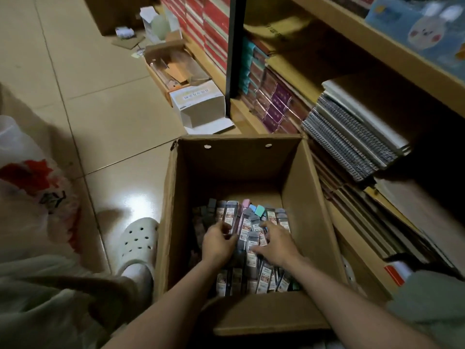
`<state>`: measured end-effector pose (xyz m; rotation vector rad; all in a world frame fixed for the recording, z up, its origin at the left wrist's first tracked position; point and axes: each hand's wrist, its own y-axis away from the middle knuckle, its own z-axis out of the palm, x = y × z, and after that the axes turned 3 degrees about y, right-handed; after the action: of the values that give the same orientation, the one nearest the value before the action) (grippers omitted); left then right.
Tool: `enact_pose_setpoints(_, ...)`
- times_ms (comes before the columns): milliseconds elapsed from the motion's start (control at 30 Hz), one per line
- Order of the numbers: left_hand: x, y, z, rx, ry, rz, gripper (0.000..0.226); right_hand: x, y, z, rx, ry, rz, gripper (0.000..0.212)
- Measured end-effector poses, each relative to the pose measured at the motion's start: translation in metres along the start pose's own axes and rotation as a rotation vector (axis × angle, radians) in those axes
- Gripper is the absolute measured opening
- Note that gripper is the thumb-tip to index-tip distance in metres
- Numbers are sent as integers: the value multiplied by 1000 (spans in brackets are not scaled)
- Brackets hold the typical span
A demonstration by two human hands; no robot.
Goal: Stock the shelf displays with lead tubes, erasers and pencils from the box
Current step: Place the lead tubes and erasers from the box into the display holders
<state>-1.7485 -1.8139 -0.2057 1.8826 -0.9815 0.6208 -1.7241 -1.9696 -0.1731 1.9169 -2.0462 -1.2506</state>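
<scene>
Head view: open cardboard box (304,187) on tile floor, beside the shelf (352,34).
Lead tubes (247,222): heaped on the box bottom, toward its near wall; labels blurred, near row cut off by the near flap.
Left hand (217,241): fingers curled into the heap; grip hidden, can't tell.
Right hand (275,244): spread flat over tubes, fingertips touching them; grasp unclear.
Erasers, pencils: can't make out.
</scene>
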Motion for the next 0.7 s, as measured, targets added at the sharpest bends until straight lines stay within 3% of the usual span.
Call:
enact_pose_setpoints(100, -10, -10, 14, -14, -6, 41, 18, 7, -16, 16, -7, 48, -8, 78)
enact_pose_setpoints(300, -16, -16, 21, 28, -42, 111, 15, 13, -28, 25, 30, -2, 49, 54)
enact_pose_setpoints(400, -14, -21, 18, -13, -82, 174, 19, 17, -31, 25, 31, -189, 102, 40)
enact_pose_setpoints(500, -8, -24, 15, -158, 57, 198, 29, 15, -36, 13, 83, -409, 92, 25)
enact_pose_setpoints(600, -2, -22, 19, -302, 184, 203, 28, 5, -41, 5, 108, -526, 3, 25)
enact_pose_setpoints(700, -5, -23, 20, -166, 371, 115, 13, -2, -48, 5, 192, -492, -58, 14)
